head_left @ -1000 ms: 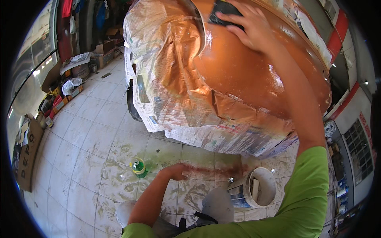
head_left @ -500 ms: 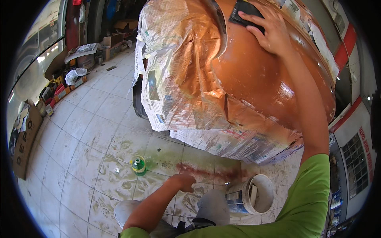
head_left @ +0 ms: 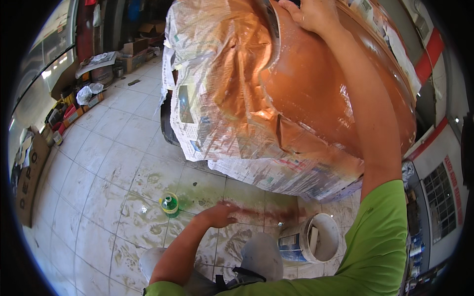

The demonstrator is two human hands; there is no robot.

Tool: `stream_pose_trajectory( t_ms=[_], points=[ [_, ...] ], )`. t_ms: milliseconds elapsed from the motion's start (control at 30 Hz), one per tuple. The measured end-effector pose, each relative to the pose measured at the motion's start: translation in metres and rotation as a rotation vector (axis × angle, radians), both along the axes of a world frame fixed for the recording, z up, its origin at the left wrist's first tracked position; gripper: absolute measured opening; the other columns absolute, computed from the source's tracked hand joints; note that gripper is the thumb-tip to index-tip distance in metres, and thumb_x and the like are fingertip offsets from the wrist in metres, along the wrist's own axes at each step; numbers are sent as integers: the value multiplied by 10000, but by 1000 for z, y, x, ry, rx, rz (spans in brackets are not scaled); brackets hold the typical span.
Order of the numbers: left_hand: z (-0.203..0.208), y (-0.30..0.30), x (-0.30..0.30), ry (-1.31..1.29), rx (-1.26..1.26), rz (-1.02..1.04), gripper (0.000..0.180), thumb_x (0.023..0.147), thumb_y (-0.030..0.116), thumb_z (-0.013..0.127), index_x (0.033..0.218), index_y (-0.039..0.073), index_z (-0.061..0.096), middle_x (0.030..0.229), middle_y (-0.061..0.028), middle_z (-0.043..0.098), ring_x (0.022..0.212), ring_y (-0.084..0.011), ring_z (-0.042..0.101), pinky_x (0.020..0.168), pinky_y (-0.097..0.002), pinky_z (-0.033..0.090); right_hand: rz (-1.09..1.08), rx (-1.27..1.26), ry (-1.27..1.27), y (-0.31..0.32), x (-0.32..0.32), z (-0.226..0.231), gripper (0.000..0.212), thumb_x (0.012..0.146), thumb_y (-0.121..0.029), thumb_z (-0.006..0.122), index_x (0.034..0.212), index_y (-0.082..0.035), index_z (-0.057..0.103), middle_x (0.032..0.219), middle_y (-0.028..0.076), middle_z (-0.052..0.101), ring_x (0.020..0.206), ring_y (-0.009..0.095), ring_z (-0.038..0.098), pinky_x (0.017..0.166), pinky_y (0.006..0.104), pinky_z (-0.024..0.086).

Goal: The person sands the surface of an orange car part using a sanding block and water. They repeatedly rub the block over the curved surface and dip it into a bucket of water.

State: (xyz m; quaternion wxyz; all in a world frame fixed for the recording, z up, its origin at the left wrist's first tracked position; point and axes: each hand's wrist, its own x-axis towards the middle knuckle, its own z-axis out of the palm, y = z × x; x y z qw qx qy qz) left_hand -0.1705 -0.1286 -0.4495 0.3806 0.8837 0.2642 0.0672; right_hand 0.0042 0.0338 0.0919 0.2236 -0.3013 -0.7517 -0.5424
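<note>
Right hand [head_left: 318, 16] has slid up the orange panel [head_left: 311, 93] (can't tell its grip), left hand [head_left: 217, 215] loosely spread.

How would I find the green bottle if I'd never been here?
Find the big orange panel edged with newspaper. On the tiled floor below, look left of the person's left hand. The bottle there is see-through green, unlike the whitish bucket to the hand's right.
</note>
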Motion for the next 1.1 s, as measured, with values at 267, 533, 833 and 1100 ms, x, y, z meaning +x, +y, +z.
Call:
stream_pose_trajectory(
  t_ms=[267,533,833,1100],
  points=[
    [16,1,0,-15,-33,-24,654,934,394,741,1526,187,555,1362,-146,703,1256,-358,670,1040,-506,547,-83,-74,-116,-28,41,2,398,876,-265,804,1272,-242,787,1559,159,552,1379,374,541,1103,543,412],
    [8,-9,0,199,-64,15,554,953,405,714,1434,141,637,1346,-192,700,1272,-390,651,1081,-499,517,-22,-179,-213,-51,63,-1,410,849,-268,808,1255,-216,787,1511,160,593,1373,379,547,1129,543,393],
    [37,-19,2,352,-67,18,601,943,408,730,1453,115,605,1363,-204,691,1306,-395,629,1086,-511,504,-30,-235,-217,-63,70,-18,404,811,-215,831,1212,-207,788,1545,156,573,1373,369,554,1117,550,398],
    [21,-6,-2,528,-72,82,671,936,441,733,1518,155,561,1408,-199,665,1287,-390,642,1077,-507,514,55,-128,-69,-35,26,-49,467,874,-246,775,1330,-188,691,1468,164,609,1347,397,556,1117,542,396]
  ],
)
